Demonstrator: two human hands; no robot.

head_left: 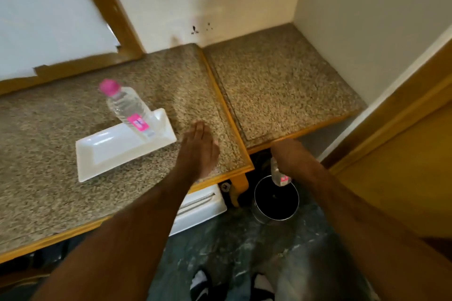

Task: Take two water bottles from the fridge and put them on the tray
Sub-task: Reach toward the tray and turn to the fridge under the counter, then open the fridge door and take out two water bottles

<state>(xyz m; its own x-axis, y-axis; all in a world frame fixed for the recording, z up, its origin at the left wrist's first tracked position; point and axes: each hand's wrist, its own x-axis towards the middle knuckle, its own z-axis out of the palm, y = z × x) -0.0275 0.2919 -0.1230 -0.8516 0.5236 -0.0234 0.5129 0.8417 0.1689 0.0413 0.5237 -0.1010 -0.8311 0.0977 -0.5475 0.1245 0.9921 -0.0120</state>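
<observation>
Over the counter [61, 203], left hand [199, 149] flat, fingers extended.

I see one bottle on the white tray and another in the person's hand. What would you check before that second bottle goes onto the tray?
1. First bottle standing on the tray: ok, upright at the tray's far right end.
2. Free room on the tray: ok, the part left of the first bottle is bare.
3. Second bottle held by the right hand: ok, though the hand hides its top.
4. Second bottle's cap closed: cannot tell.
5. Left hand out of the way: not ok, it hovers open over the counter, between the second bottle and the tray.
6. Second bottle above counter height: not ok, it hangs low over the bin.
</observation>
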